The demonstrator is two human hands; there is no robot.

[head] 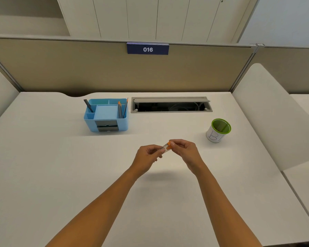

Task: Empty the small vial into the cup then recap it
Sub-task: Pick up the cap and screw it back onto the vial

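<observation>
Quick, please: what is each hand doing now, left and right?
Left hand: closed on the vial, held above the desk.
Right hand: fingers pinching the orange cap.

Two bare forearms enter from the lower edge of the view. No sleeve covers either forearm within the visible length; both are uncovered from the frame edge to the wrist. The left hand (146,154) carries no glove. The right hand (184,150) likewise is ungloved. Fingernails are too small to assess. Forearms are slender and of similar build.
</observation>
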